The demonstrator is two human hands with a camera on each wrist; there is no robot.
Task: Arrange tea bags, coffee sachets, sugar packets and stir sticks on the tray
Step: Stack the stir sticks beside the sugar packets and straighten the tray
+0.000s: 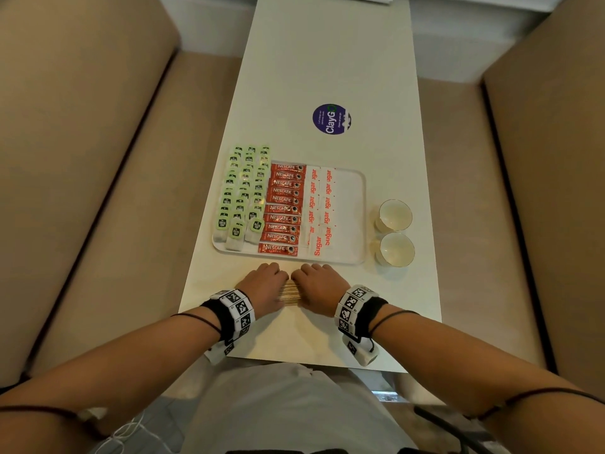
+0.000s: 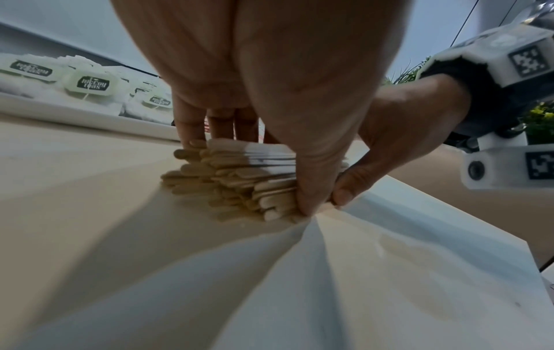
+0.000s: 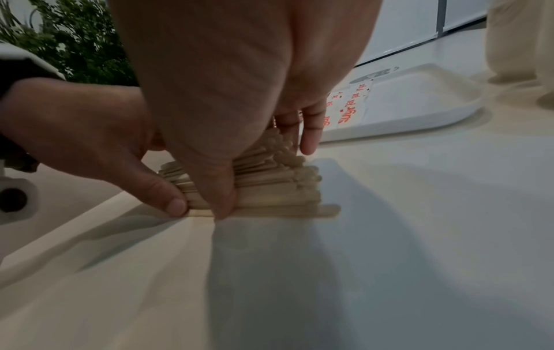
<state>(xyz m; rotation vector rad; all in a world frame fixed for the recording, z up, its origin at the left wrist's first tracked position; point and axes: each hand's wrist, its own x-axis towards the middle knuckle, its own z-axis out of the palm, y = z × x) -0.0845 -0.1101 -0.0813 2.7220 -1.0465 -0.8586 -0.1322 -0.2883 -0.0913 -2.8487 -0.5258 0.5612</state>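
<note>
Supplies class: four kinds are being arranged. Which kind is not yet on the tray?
The stir sticks: bundled on the table, held between both hands, while tea bags, coffee sachets and sugar packets lie on the tray.

In the head view the left hand (image 1: 263, 283) and right hand (image 1: 319, 285) cover most of the sticks (image 1: 288, 292); only a middle strip shows. The far tea bags (image 1: 244, 188) overhang and hide the tray (image 1: 355, 204) edge (their print is too small to read). Overlapping sugar packets (image 1: 319, 204) cut off each other's lettering.
</note>
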